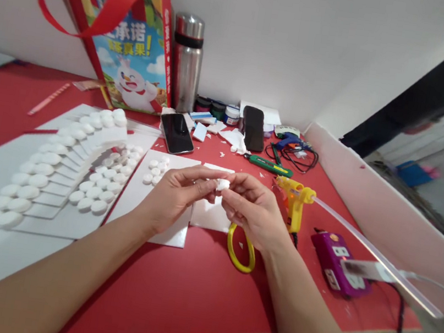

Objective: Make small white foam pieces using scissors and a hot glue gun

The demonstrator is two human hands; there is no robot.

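Observation:
In front of me, over the table's middle, my left hand (179,196) and my right hand (252,209) meet at the fingertips. Between them they pinch a small white piece (223,184), possibly a disc like those nearby; the fingers partly cover it. Beneath the hands lies a small white board (208,217). Just left of it is another white board (170,235), bearing several small white discs (156,171). A yellow loop (241,254), partly hidden by my right wrist, rests on the table.
Left, rows of white discs (38,181) line a layered white board structure. A yellow glue gun (295,200) with a long clear stick and a purple power strip (338,264) lie right. Behind are phones (177,133), a green cutter (269,166), a steel flask (187,67) and a bag (137,65).

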